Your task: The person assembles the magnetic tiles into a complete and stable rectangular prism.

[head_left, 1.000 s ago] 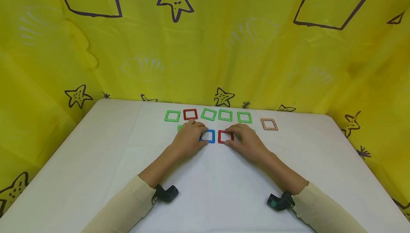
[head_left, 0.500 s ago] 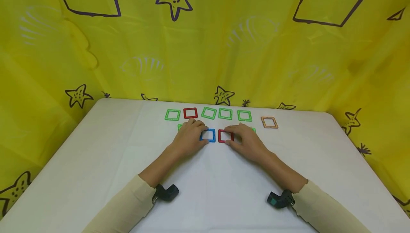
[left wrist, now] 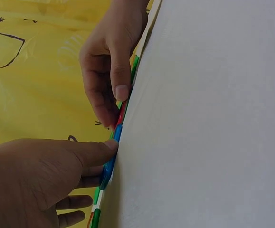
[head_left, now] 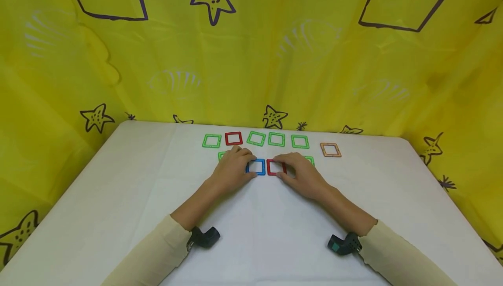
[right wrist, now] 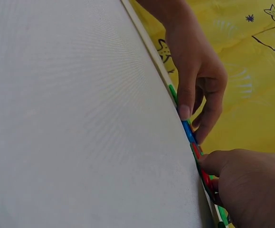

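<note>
Left hand [head_left: 234, 168]: grip pinched on the blue frame [head_left: 264, 167], thumb at its near edge, fingers at its far edge. Right hand [head_left: 302, 171]: grip pinched in the same way on the red frame [head_left: 269, 167]. Both held pieces lay flat near the middle of the white desk [head_left: 251, 233], side by side, a narrow strip of white showing between them in the head view. The wrist views gave them nearly edge-on.

Beyond the hands, left to right: a green frame [head_left: 213, 135], a second red frame [head_left: 233, 133], a skewed green frame [head_left: 258, 132], two further green frames [head_left: 277, 133] and, past these, an orange frame [head_left: 329, 143]. One more green piece [head_left: 221, 156] showed partly behind each hand.

Markings: fine specks on the green frames were too small to read. The yellow cloth [head_left: 251, 59] behind carried printed dark starfish outlines, pale shell-like shapes and large angular outlines. The black device [head_left: 344, 244] at the right wrist bore a small green patch.
</note>
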The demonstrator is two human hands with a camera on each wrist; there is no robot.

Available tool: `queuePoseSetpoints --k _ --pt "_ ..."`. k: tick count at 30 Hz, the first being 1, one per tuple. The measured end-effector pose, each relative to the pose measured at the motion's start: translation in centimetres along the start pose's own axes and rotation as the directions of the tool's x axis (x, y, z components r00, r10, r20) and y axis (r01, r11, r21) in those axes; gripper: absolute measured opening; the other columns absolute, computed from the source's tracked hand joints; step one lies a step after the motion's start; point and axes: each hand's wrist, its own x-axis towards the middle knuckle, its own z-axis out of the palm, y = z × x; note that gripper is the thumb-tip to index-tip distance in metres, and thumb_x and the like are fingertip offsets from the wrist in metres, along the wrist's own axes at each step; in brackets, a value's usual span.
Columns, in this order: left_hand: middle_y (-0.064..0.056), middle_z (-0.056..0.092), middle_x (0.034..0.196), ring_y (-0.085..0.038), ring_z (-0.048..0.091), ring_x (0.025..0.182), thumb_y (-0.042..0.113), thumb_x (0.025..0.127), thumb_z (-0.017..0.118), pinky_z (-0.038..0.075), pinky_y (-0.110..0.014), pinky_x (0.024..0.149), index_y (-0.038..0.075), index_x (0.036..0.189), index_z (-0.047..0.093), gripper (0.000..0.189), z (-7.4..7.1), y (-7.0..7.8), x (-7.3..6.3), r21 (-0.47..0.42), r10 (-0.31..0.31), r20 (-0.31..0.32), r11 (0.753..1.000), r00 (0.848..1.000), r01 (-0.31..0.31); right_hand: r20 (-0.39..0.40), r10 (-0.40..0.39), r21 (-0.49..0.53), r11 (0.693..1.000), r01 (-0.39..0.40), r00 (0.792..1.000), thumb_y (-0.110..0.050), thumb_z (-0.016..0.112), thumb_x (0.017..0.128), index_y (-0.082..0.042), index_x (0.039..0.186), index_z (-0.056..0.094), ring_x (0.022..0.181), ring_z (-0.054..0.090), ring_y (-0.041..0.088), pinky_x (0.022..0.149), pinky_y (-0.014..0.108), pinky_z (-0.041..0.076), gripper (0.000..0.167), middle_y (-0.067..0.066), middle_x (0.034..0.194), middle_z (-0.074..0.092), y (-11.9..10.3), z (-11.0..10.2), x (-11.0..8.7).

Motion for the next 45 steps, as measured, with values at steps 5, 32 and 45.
queuePoseSetpoints --k 5,32,45 --pt "-0.007 0.066 0.137 -0.027 0.051 0.125 0.036 0.095 0.079 0.045 -0.042 0.108 0.009 0.137 0.07 0.05 -0.02 0.23 0.04 -0.003 0.012 -0.001 1.0 1.0 -0.012 -0.006 -0.009 0.004 1.0 0.009 1.0 -0.02 0.077 0.098 -0.012 0.138 0.069 0.128 0.059 0.028 0.109 0.051 0.047 0.042 0.003 0.136 0.068 0.14 0.01 0.04" --pt "-0.007 0.065 0.137 -0.027 0.052 0.124 0.033 0.094 0.082 0.047 -0.04 0.105 0.009 0.136 0.071 0.049 0.19 0.73 -0.08 -0.04 -0.026 -0.02 0.999 0.999 0.025 0.0 0.015 0.005 1.0 -0.015 1.0 -0.018 0.079 0.096 -0.01 0.135 0.07 0.129 0.059 0.029 0.11 0.049 0.047 0.041 0.005 0.135 0.068 0.12 0.0 -0.09" --pt "-0.006 0.066 0.139 -0.027 0.052 0.124 0.036 0.094 0.081 0.047 -0.04 0.106 0.011 0.137 0.071 0.051 0.2 0.57 0.0 0.001 -0.03 -0.016 1.0 0.999 0.03 0.003 0.035 0.002 0.999 -0.035 0.999 -0.022 0.08 0.096 -0.012 0.136 0.071 0.129 0.059 0.026 0.11 0.048 0.048 0.042 0.003 0.135 0.068 0.37 0.0 0.05"
